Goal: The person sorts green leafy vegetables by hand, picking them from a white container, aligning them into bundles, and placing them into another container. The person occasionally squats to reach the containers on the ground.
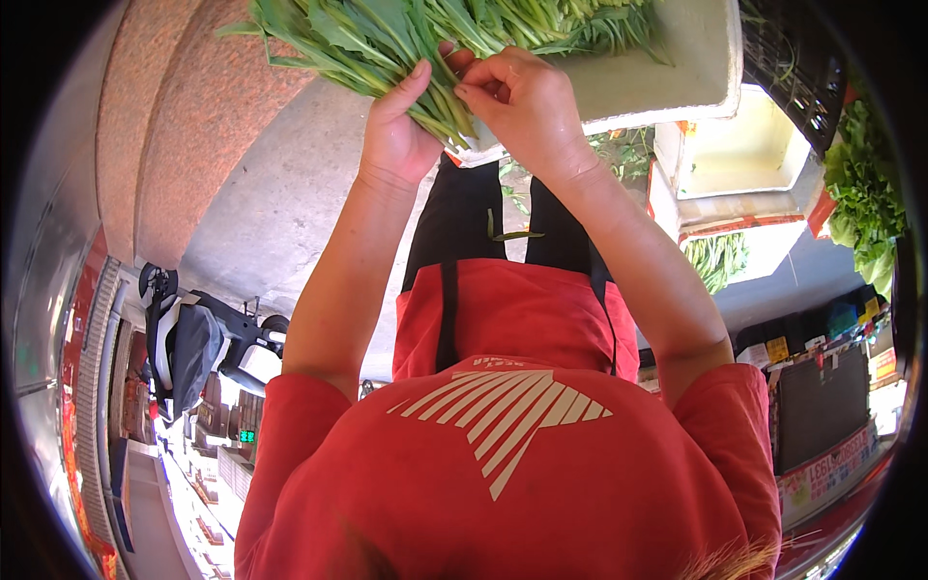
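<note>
A bunch of long leafy greens point(362, 43) lies across my left hand point(402, 130), whose thumb presses over the pale stems. The cut stem ends point down towards me, and the leaves fan out to the upper left. My right hand point(533, 109) has its thumb and forefinger pinched at the right edge of the stems; its other fingers are curled and partly hidden. Just beyond both hands stands a white foam box point(652, 87) with more greens point(522, 25) lying inside it. A bit of loose leaf point(518, 235) rests near my lap.
Stacked foam boxes point(739, 196) stand on the right, one holding cut greens point(716, 259). Above them is a black plastic crate point(790, 65), with lettuce point(863, 196) at the far right. A pinkish stone ledge point(210, 109) and a parked scooter point(210, 341) are on the left.
</note>
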`<state>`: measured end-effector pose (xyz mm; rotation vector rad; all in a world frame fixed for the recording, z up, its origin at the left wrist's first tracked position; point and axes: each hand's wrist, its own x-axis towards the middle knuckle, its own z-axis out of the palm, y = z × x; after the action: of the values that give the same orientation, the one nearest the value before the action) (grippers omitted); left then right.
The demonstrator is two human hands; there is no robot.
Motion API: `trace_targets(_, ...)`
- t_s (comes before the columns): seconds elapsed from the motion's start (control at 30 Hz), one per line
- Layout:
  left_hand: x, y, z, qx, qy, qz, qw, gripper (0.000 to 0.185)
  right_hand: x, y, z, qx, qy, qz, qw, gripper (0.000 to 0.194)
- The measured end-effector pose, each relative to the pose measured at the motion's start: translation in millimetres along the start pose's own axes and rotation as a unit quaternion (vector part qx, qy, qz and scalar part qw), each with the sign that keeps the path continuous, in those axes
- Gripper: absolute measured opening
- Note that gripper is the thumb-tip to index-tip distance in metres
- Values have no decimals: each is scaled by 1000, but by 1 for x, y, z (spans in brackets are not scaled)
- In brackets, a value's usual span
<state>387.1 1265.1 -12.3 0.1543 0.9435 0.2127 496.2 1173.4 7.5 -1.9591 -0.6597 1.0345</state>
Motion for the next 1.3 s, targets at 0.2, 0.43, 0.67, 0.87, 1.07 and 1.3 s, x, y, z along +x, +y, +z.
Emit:
trace_targets(0.2,4,-5,0,-7,-14,-7,1000,36,-3,2,-4,36,-25,54,998,13)
trace_targets(0.43,2,0,-6,-40,-50,-21,998,35,3,10,-7,389,-104,279,872,12)
trace_targets(0.67,3,-4,-3,-6,-25,0,1000,32,-6,15,-4,294,-46,218,930,16)
trace_targets(0.87,7,-5,-2,37,-7,11,999,26,-11,16,-2,69,-43,-1,997,16)
trace_targets(1.07,13,-11,-1,55,29,28,998,21,-19,1,-10,-7,-76,31,997,11)
trace_targets(1.3,16,-16,11,-36,-23,15,999,31,-27,1,6,27,54,-24,998,4)
